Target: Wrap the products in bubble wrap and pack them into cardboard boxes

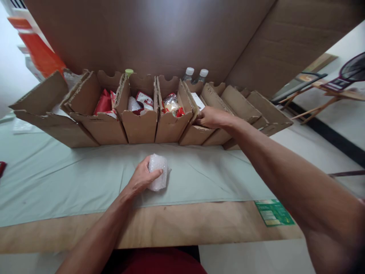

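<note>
My left hand (144,175) is closed around a bubble-wrapped bundle (158,172), holding it at the table cloth in front of the boxes. What lies inside the wrap cannot be made out. Farther right, my right hand (209,117) reaches over the front edge of a cardboard box (197,136). Its fingertips dip behind that edge, so whether they grip anything is hidden. Just behind the fingers a white card or small box (197,101) sticks up inside the same cardboard box.
Open cardboard boxes stand in a row, holding red packets (104,102), a bubble-wrapped item with a printed packet (145,100), and snack packs (171,102). Two capped bottles (189,73) stand behind. A tall cardboard panel (148,38) backs the row. A green leaflet (274,213) lies at the table's front edge.
</note>
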`<action>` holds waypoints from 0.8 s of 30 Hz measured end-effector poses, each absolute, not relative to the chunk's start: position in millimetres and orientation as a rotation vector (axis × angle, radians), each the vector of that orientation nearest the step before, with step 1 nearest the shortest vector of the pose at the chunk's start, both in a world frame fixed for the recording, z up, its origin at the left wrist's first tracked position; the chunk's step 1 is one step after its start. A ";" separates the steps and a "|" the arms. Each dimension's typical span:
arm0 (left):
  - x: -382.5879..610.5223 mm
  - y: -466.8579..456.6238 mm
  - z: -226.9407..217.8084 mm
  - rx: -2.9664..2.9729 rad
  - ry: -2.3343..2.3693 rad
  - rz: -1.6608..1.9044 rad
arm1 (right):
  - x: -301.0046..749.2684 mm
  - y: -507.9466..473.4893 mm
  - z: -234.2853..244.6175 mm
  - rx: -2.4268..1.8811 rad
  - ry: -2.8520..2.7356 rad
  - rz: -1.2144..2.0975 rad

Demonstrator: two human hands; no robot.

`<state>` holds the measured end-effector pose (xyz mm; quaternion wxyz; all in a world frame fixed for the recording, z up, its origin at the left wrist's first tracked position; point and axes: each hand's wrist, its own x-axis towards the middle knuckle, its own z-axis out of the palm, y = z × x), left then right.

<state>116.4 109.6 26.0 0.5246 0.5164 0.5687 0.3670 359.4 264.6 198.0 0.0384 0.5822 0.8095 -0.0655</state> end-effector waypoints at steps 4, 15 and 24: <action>104.7 109.3 37.5 1.248 1.298 0.903 | 372.7 202.4 240.9 2.318 2.723 0.402; 61.7 59.1 86.3 1.410 1.067 0.929 | 293.7 141.1 185.5 1.279 3.038 -1.076; 33.7 92.4 33.7 1.252 1.409 0.926 | 269.8 315.0 213.8 1.545 2.672 0.082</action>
